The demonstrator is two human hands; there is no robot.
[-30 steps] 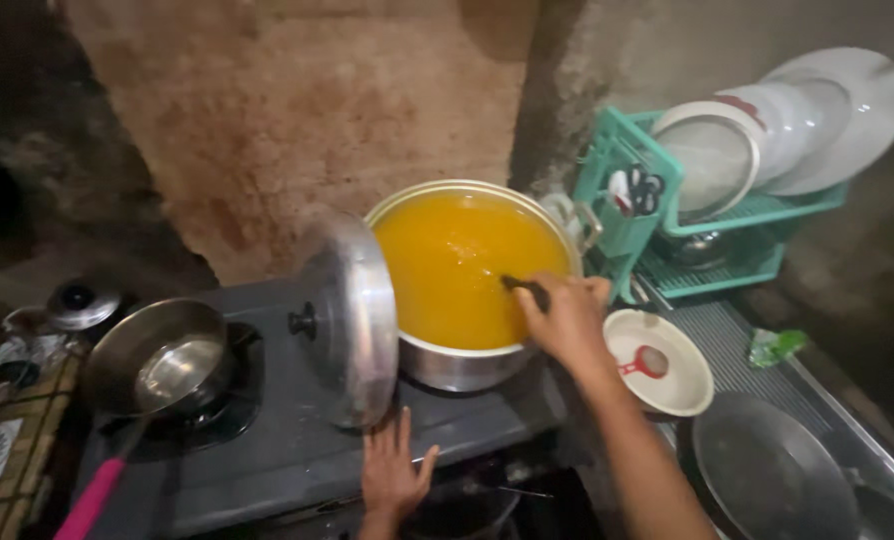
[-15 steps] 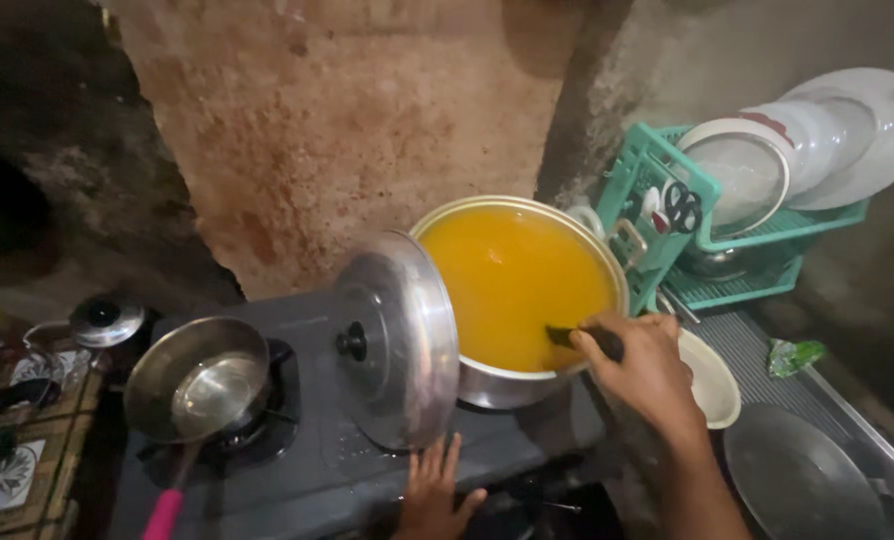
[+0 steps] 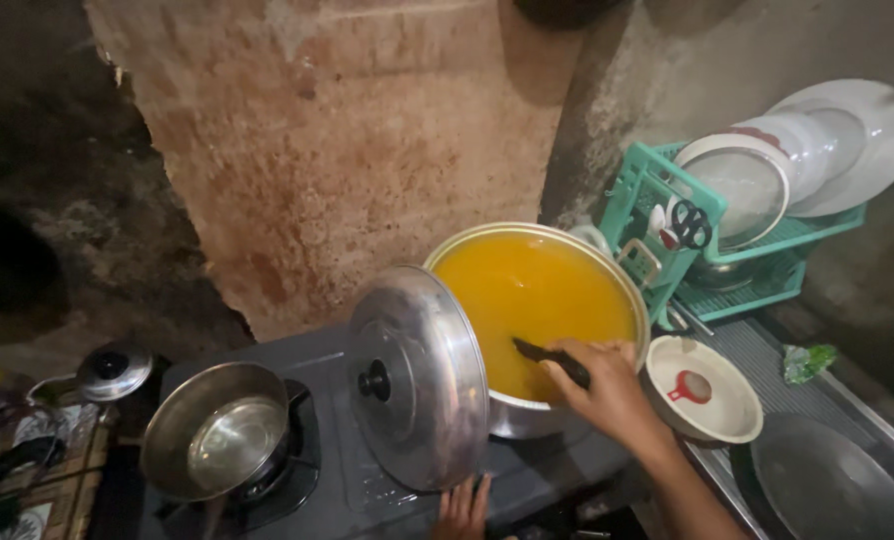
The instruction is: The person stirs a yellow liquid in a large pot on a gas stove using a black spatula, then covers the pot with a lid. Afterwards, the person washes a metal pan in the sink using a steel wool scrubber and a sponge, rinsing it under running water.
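Observation:
A large metal pot (image 3: 527,415) full of orange-yellow liquid (image 3: 532,295) stands on the dark two-burner stove (image 3: 367,490). My right hand (image 3: 607,395) is closed on the black handle of a utensil (image 3: 552,360) that dips into the liquid at the pot's near rim. The pot's round metal lid (image 3: 422,375) with a black knob leans upright against the pot's left side. My left hand (image 3: 462,508) rests with spread fingers on the stove's front edge, just below the lid, and holds nothing.
An empty steel pan (image 3: 217,440) sits on the left burner. Right of the pot lies a white bowl (image 3: 712,400) with a small red scoop. A green dish rack (image 3: 707,250) holds white plates and scissors. A dark round pan (image 3: 832,485) is at bottom right, a small lid (image 3: 114,370) at far left.
The view has shifted left and closer, so the pot and lid sit further right in the picture. My right hand stays on the utensil at the pot's near rim. My left hand has slid lower.

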